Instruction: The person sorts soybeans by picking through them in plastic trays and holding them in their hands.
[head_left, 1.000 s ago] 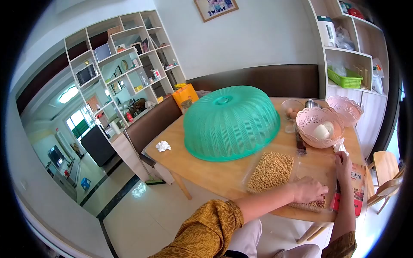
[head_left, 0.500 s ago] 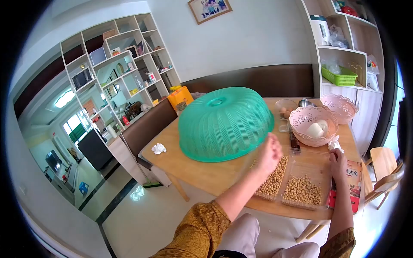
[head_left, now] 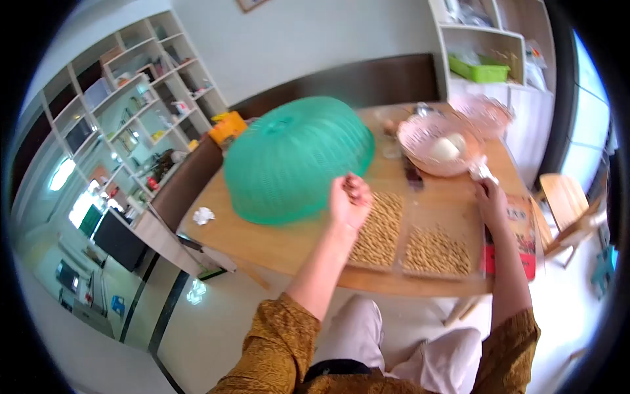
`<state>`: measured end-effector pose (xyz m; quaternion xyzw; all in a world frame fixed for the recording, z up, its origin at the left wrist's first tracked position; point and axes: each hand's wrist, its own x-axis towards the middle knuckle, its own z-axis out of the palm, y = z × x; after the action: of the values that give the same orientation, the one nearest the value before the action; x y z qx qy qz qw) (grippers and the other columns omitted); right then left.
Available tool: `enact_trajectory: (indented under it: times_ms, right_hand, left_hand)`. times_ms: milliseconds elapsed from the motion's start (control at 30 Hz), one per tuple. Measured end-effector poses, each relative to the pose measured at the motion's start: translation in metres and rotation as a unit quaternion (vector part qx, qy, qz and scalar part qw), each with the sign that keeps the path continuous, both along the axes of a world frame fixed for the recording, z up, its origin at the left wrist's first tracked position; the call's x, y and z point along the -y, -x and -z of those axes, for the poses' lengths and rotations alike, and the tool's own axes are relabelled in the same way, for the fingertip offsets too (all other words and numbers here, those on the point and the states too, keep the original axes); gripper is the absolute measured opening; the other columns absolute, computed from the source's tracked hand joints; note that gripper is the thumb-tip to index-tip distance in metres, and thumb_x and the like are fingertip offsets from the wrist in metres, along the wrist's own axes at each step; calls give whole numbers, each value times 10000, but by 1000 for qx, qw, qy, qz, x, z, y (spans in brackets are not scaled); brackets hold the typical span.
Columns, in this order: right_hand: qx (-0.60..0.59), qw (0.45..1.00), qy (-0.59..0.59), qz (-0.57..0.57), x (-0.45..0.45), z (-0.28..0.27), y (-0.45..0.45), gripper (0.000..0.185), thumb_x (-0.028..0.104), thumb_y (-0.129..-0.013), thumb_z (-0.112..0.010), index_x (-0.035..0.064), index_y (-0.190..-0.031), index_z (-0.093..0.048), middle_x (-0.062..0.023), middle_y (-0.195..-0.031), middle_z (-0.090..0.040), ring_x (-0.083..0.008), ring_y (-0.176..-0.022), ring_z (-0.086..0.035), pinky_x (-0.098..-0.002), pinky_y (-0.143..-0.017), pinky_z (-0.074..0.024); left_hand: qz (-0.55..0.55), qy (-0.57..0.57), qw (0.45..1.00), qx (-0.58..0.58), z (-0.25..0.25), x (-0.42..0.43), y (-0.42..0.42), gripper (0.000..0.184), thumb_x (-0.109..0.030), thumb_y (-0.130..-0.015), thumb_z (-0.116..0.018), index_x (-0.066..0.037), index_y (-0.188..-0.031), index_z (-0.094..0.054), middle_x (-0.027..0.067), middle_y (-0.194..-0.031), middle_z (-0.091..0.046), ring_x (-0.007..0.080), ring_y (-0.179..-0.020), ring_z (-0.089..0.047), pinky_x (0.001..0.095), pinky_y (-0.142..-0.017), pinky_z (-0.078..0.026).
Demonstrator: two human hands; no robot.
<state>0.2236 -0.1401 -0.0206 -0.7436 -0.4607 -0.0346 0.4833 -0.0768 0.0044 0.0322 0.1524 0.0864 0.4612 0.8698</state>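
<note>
My left hand (head_left: 351, 202) is closed with its fingers curled, raised at the left edge of a clear plastic tray of soybeans (head_left: 377, 233). What lies inside its fingers is blurred. A second clear plastic tray (head_left: 453, 213) sits beside it on the right, with soybeans (head_left: 436, 253) spread over its near half. My right hand (head_left: 492, 200) pinches the far right corner of this second tray, its fingertips close to a crumpled white tissue (head_left: 483, 169). Left of my left hand stands a large green mesh food cover (head_left: 295, 161).
Pink lattice baskets (head_left: 420, 141) stand at the back of the wooden table (head_left: 295, 253), the nearer one holding white items. A red book (head_left: 522, 230) lies under my right forearm. Another crumpled tissue (head_left: 203, 215) is at the left, and a wooden chair (head_left: 567, 203) stands to the right.
My left hand has moved left from above the left tray to its side edge and turned, still closed. The right hand stays at the tray corner. The camera view has tilted down and shifted.
</note>
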Motion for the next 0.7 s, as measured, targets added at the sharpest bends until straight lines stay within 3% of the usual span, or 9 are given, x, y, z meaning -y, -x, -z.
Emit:
enact_trajectory:
  times_ms: [67, 167, 233, 367, 433, 700]
  right_hand:
    - [-9, 1000, 0, -5, 1, 0, 1, 225, 204, -840, -553, 26, -958, -622, -198, -863, -633, -347, -815, -612, -400, -727, -469]
    - [-12, 1000, 4, -7, 2, -2, 2, 218, 211, -846, -551, 34, -946, -628, -200, -875, -633, -366, -830, -606, -420, -730, -465]
    - [-10, 1000, 3, -6, 2, -2, 2, 219, 216, -849, -547, 38, -946, -629, -199, -873, -633, -370, -829, -603, -425, -727, -464]
    - [-13, 1000, 1, -7, 4, -7, 7, 221, 226, -855, -536, 48, -944, -632, -197, -861, -633, -371, -825, -602, -430, -718, -462]
    - [-11, 1000, -2, -10, 4, -6, 6, 223, 228, -856, -534, 49, -943, -633, -196, -857, -633, -370, -823, -602, -429, -718, -463]
    - [-4, 1000, -4, -11, 3, -3, 3, 223, 235, -856, -534, 58, -942, -636, -195, -847, -634, -368, -811, -604, -435, -713, -464]
  left_hand:
    - [-2, -40, 999, 3, 1, -2, 1, 136, -130, -841, -433, -86, -762, -533, 4, -631, -505, 98, -503, -420, 220, -427, -332]
    - [-58, -47, 997, -19, -10, 2, -1, 242, -164, -871, -373, -26, -896, -569, 68, -716, -558, 159, -659, -526, 258, -525, -432]
    - [-88, 21, 996, -22, -25, 17, -7, 267, -192, -893, -368, -28, -929, -576, 69, -719, -550, 171, -667, -521, 263, -560, -438]
    - [-52, -39, 997, -35, -13, 10, 0, 282, -229, -918, -360, -51, -928, -578, 43, -690, -513, 155, -627, -482, 257, -546, -411]
    - [-10, -81, 997, 17, -9, 3, 4, 295, -238, -945, -336, -46, -947, -559, 21, -687, -443, 139, -582, -379, 260, -515, -346]
    - [-40, -138, 989, -13, -8, 4, 4, 224, -212, -948, -375, -82, -924, -556, -32, -617, -408, 88, -513, -359, 233, -467, -306]
